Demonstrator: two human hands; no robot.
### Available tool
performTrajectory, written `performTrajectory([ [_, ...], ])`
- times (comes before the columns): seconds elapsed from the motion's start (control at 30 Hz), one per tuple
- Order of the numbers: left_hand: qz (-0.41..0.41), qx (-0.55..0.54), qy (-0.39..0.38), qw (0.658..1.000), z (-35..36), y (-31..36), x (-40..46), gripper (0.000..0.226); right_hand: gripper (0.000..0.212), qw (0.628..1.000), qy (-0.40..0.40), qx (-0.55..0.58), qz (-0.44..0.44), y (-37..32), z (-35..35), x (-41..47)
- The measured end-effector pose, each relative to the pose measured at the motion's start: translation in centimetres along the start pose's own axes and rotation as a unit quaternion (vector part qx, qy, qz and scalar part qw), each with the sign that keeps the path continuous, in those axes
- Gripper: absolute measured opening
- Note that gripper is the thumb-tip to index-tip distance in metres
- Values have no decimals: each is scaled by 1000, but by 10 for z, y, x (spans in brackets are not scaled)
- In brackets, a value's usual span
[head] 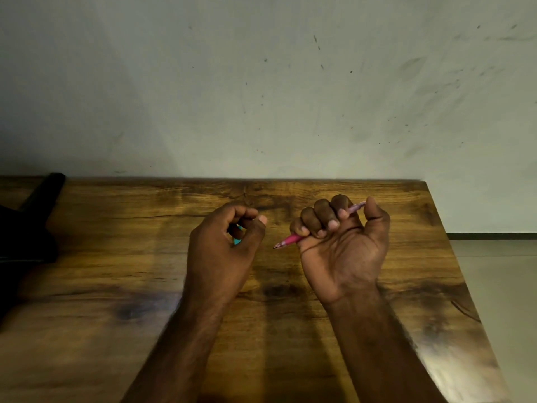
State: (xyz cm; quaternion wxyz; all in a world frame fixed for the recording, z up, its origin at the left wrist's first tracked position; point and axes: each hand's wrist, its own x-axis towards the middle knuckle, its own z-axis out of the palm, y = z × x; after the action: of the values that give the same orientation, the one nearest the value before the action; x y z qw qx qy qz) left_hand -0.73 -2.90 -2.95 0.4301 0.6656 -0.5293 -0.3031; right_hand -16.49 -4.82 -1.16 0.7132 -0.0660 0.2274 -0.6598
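Pink pen (290, 237) was gripped in your right hand (343, 245), uncapped already; your left hand (225, 242) pinched a teal piece (237, 241), probably its cap, above the desk (116, 257).

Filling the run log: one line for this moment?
right hand: grips pink pen | left hand: curled round small teal piece | both over wooden table

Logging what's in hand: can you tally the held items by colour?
Pink: 1, the pen gripped in the right hand
Teal: 1, a small piece in the left hand, mostly hidden by the fingers
Total: 2
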Motion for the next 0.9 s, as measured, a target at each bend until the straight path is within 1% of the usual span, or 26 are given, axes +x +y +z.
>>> performTrajectory([
  [0.4, -2, 8, -10, 1000, -2, 3, -1, 6, 39, 1000, -2, -7, -13, -1, 0, 0],
  [0.57, -5, 3, -7, 1000, -3, 5, -2, 5, 44, 1000, -2, -3, -5, -1, 0, -2],
  [0.9, -7, -8, -3, 1000, -3, 5, -1, 5, 46, 1000, -8, -5, 5, 1, 1, -2],
])
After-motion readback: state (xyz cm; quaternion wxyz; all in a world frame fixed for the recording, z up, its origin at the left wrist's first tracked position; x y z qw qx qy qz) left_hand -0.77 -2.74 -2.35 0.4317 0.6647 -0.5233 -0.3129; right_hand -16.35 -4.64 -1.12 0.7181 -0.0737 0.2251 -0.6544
